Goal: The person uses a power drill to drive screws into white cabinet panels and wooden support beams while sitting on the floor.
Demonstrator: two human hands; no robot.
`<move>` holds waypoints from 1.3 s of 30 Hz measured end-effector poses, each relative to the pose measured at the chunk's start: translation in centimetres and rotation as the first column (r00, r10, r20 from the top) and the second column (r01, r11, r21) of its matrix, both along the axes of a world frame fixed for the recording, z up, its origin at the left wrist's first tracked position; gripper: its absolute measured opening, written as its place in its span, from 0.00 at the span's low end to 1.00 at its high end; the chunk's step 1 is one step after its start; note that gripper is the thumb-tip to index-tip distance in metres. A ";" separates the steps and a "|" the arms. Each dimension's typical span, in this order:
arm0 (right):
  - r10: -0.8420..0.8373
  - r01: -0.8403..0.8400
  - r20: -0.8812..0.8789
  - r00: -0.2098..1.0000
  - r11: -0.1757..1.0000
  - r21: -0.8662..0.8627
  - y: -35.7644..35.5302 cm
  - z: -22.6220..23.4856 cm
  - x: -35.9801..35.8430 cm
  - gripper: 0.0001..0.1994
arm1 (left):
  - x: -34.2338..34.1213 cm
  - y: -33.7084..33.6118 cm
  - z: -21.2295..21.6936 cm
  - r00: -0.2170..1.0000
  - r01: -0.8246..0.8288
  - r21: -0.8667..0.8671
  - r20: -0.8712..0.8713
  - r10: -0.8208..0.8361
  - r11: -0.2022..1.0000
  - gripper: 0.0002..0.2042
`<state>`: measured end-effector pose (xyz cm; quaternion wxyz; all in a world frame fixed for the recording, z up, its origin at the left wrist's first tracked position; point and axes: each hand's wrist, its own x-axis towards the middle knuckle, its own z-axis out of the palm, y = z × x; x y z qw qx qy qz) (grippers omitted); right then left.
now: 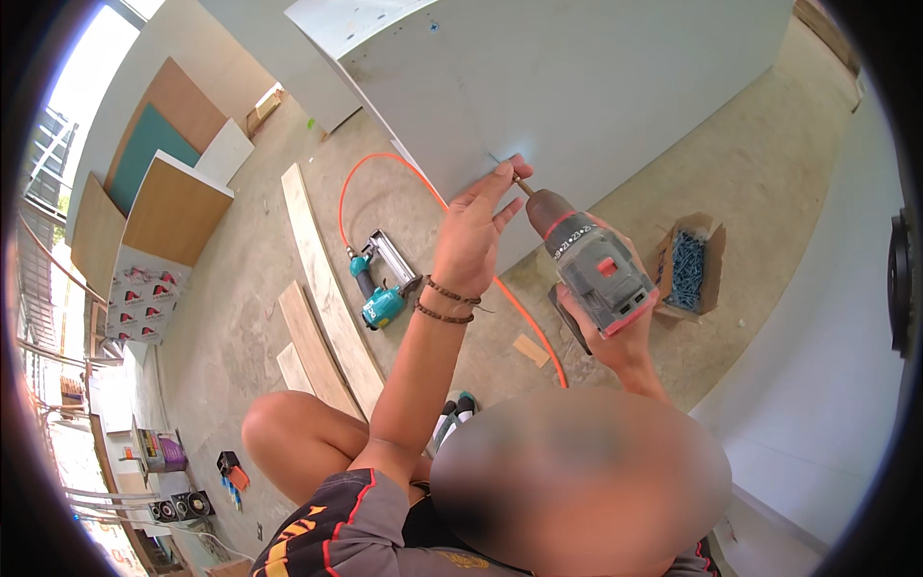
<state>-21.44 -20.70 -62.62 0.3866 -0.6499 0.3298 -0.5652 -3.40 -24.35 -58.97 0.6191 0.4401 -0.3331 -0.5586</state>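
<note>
Right hand (627, 348) wrapped round drill (598, 264); left hand (469, 245), thumb and forefinger nearly together at bit (520, 181), cannot tell if pinching screw; panel (577, 96) just beyond both. Seemingly lining up screw; next calls for steady push.

A teal-and-black pneumatic nail gun (383, 306) is laid on the grey concrete floor (236, 313), joined to a thin orange air hose (531, 323). Beside it, long pale wooden planks (327, 264) are laid out. Farther left, a large tan board (187, 104) is partly covered by a flat green sheet (150, 159).
</note>
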 end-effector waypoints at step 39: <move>-0.022 0.018 0.028 0.999 0.993 0.118 -0.1 -0.9 0.0 0.09 | 2.0 -0.4 1.1 0.965 0.250 -0.029 0.086 -0.247 0.968 0.18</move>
